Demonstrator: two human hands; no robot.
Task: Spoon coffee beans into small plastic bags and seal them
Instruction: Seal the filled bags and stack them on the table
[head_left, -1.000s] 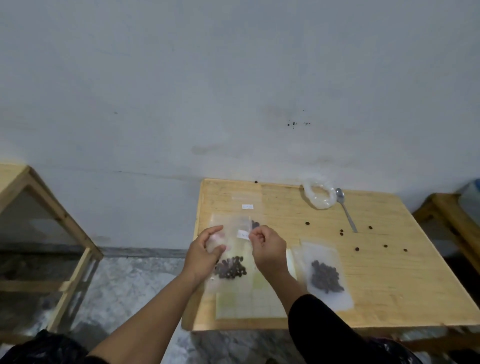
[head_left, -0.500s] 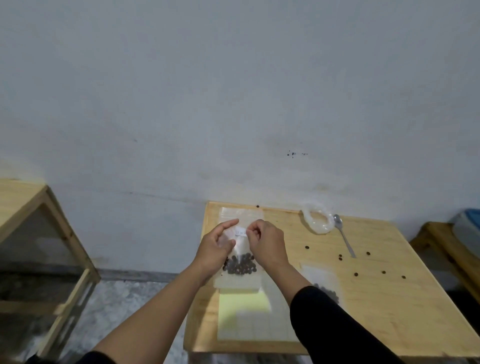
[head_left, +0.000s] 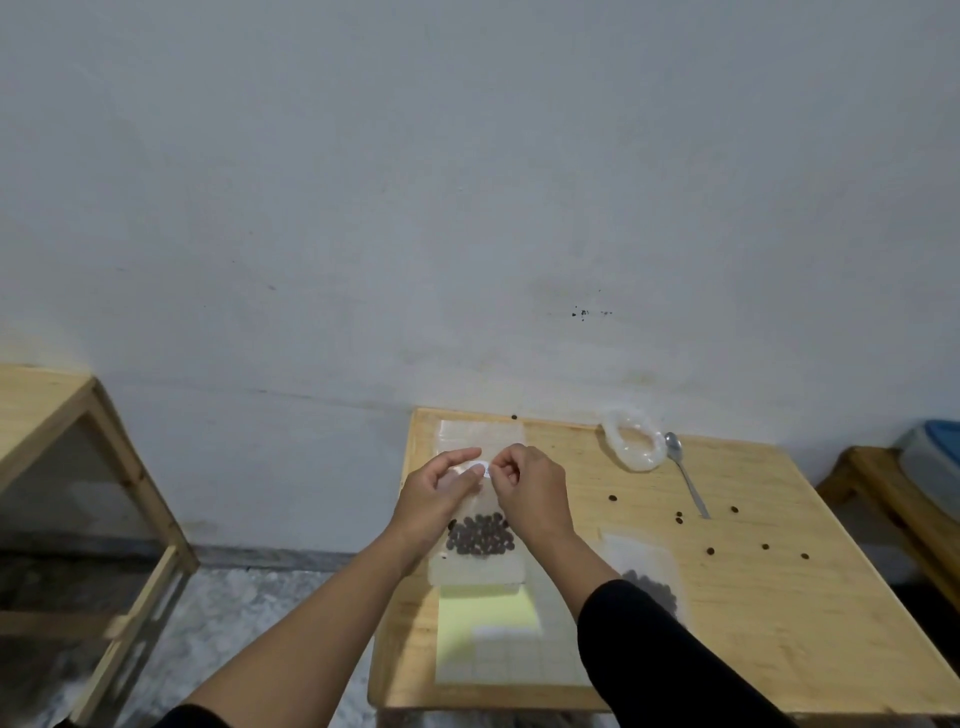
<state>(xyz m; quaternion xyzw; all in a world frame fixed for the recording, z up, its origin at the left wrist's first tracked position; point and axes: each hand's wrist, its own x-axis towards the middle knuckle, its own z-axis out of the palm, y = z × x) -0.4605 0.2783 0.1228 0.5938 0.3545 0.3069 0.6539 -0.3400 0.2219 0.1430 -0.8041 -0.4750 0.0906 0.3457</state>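
Observation:
A small clear plastic bag (head_left: 478, 564) with dark coffee beans (head_left: 480, 535) in its lower part is held upright over the left half of the wooden table (head_left: 753, 623). My left hand (head_left: 439, 499) and my right hand (head_left: 530, 491) pinch its top edge side by side, fingertips nearly touching. A second bag holding beans (head_left: 652, 582) lies flat to the right, partly hidden by my right sleeve. A metal spoon (head_left: 685, 478) lies at the back right beside a rolled-down clear bag (head_left: 634, 441).
Several loose beans (head_left: 709, 550) are scattered on the table's right half. A sheet of yellow and white squares (head_left: 498, 644) lies near the front edge, an empty bag (head_left: 480, 434) at the back. Wooden frames stand to the left (head_left: 130, 493) and right (head_left: 893, 499).
The view has tilted up toward the wall. My hands have drawn closer together at the top of the bag, which has moved away from me toward the back of the table.

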